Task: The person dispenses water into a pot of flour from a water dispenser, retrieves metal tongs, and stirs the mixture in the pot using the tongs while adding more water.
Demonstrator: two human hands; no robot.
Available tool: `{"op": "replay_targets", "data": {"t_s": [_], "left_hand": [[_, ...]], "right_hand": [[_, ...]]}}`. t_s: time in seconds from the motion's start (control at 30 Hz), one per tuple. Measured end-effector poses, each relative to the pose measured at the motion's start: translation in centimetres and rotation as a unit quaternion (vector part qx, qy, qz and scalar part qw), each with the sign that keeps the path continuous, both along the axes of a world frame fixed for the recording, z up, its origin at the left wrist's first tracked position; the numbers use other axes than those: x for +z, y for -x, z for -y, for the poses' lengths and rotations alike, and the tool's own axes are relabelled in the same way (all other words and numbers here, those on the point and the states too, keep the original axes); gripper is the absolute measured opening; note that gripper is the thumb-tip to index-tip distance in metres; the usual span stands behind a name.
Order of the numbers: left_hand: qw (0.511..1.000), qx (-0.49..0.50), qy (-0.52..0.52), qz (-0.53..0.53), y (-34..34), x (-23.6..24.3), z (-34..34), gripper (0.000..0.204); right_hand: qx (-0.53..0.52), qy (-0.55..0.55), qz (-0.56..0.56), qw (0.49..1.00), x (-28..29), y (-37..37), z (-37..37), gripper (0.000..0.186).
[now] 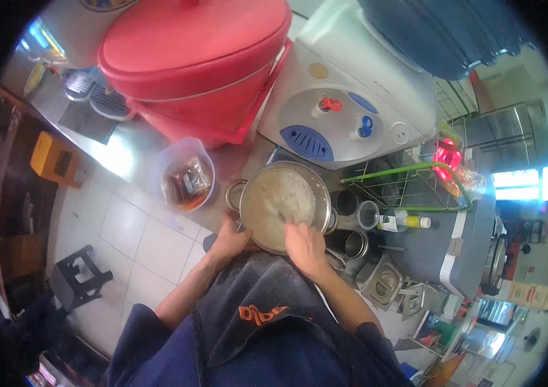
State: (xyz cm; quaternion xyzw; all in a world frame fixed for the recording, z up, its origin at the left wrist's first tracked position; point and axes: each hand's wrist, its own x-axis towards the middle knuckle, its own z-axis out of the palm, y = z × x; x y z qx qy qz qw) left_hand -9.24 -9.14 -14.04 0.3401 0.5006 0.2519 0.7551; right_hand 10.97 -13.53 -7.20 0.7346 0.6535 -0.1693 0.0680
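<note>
Setting: steel kitchen counter [126, 151] is stretching past white floor tiles, crowded with kit.
Left hand: left hand [230, 237] is gripping the near rim of the round steel bowl of pale batter [285, 205], fingers curled tight on the edge.
Right hand: right hand [304, 245] is reaching over the rim into the batter, fingers bunched together round something thin; what it is, I cannot tell.
Beyond the fingertips: big red lidded tub [196, 58], white water dispenser [351, 97], clear plastic tub of dark packets [184, 180].
Right of the knuckles: small steel cups [354, 226].
Risk: bowl is sitting at the counter's near edge, so hard stirring could be tipping it or slopping batter over.
</note>
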Motion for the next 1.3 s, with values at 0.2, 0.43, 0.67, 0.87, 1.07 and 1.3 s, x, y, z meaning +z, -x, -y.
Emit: {"op": "replay_targets", "data": {"t_s": [0.2, 0.43, 0.67, 0.87, 1.07, 1.3], "left_hand": [[0.964, 0.028, -0.197, -0.178, 0.9, -1.3, -3.0, 0.070], [0.964, 0.099, -0.232, -0.087, -0.2, -4.9, -4.3, 0.056], [0.973, 0.123, -0.186, -0.059, -0.3, -4.4, -4.2, 0.052], [0.975, 0.125, -0.182, -0.003, -1.2, -3.1, -4.2, 0.054], [0.976, 0.082, -0.202, -0.007, -0.8, -2.3, -4.5, 0.053], [0.961, 0.072, -0.265, -0.041, -1.1, -5.3, -4.6, 0.052]], "right_hand": [[-0.051, 0.059, -0.060, 0.995, 2.2, -1.2, 1.9, 0.034], [-0.110, 0.077, -0.039, 0.990, 5.5, -3.0, -0.4, 0.080], [-0.066, -0.010, 0.031, 0.997, 3.0, 0.0, 2.0, 0.063], [-0.134, -0.010, -0.015, 0.991, 0.3, 2.3, 1.1, 0.059], [-0.068, 0.053, -0.107, 0.991, 3.2, -1.1, 1.6, 0.065], [-0.276, -0.012, -0.271, 0.922, 3.9, -4.5, 5.3, 0.063]]}}
